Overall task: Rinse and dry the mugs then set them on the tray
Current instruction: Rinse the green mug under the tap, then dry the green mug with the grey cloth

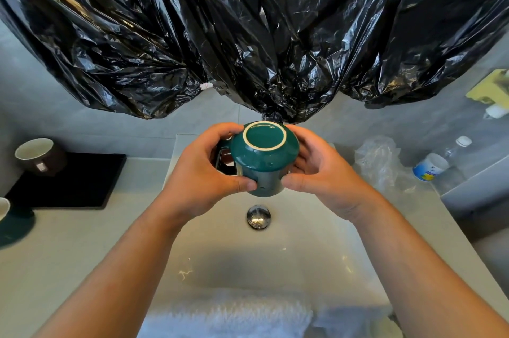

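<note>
Green mug (pixel 264 156) inverted above the sink (pixel 275 255), long axis tilted so the base faces me and the mouth is out of sight. I hold it in both hands: my left hand (pixel 198 175) curls round the handle side, my right hand (pixel 322 172) round the opposite wall. Towel (pixel 225 315) lies at the near edge, blurred. Tray (pixel 82 180) sits well to the left, nearer my left hand. Interior wetness: cannot tell.

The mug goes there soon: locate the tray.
Head view: the black tray lies on the counter left of the sink, a brown mug at its far-left corner.
</note>
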{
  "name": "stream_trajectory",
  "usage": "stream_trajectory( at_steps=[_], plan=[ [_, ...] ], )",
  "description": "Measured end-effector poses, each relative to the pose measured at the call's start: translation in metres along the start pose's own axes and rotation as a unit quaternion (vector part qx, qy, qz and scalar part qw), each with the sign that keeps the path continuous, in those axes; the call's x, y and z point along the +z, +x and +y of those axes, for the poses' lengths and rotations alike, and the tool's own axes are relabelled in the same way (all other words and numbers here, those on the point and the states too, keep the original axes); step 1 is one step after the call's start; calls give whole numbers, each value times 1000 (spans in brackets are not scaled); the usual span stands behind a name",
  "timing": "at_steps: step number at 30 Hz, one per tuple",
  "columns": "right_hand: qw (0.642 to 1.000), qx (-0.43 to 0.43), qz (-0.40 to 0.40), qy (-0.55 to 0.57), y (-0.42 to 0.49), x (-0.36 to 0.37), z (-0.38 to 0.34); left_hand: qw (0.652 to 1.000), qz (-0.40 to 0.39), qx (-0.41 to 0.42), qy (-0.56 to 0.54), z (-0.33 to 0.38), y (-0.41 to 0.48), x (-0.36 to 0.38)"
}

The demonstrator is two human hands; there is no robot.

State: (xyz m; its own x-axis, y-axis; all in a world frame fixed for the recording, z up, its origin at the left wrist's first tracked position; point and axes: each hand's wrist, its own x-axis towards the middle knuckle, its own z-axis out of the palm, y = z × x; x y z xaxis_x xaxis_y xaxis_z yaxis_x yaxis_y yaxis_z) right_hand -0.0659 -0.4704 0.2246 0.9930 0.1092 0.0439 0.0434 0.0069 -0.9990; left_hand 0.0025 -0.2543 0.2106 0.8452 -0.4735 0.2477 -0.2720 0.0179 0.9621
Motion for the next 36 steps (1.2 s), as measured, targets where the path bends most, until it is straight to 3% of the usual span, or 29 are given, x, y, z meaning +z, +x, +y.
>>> stream_trajectory(
  at_steps=[6, 11, 16, 20, 24, 27, 30, 33, 36],
  plan=[
    [1000, -2, -5, 7, -2, 0, -1, 1000, -2, -1, -9, 3, 0, 1],
    [998, 47, 16, 41, -8, 1, 2, 998, -6, -33, -59, -2, -4, 3],
    [976, 179, 88, 91, -20, 9, 9, 991, -72, -109, -29, -8, -16, 18],
    [936, 294, 122, 148, -34, 0, 16, 980, -147, -122, -56, -11, -25, 30],
    [917, 356, 108, 144, -49, -8, 29, 984, -74, -142, -72, -19, -30, 61],
    [911, 390, 110, 79, -71, -32, 44, 969, -19, -206, -134, -39, -36, 81],
    [902, 354, 247, 24, -112, -75, 66, 951, 35, -269, -152, -62, -43, 98],
    [853, 342, 391, -45, -164, -120, 92, 940, 48, -305, -142, -77, -49, 116],
    [798, 385, 438, -154, -213, -160, 135, 931, 58, -326, -152, -86, -53, 134]
  ],
)
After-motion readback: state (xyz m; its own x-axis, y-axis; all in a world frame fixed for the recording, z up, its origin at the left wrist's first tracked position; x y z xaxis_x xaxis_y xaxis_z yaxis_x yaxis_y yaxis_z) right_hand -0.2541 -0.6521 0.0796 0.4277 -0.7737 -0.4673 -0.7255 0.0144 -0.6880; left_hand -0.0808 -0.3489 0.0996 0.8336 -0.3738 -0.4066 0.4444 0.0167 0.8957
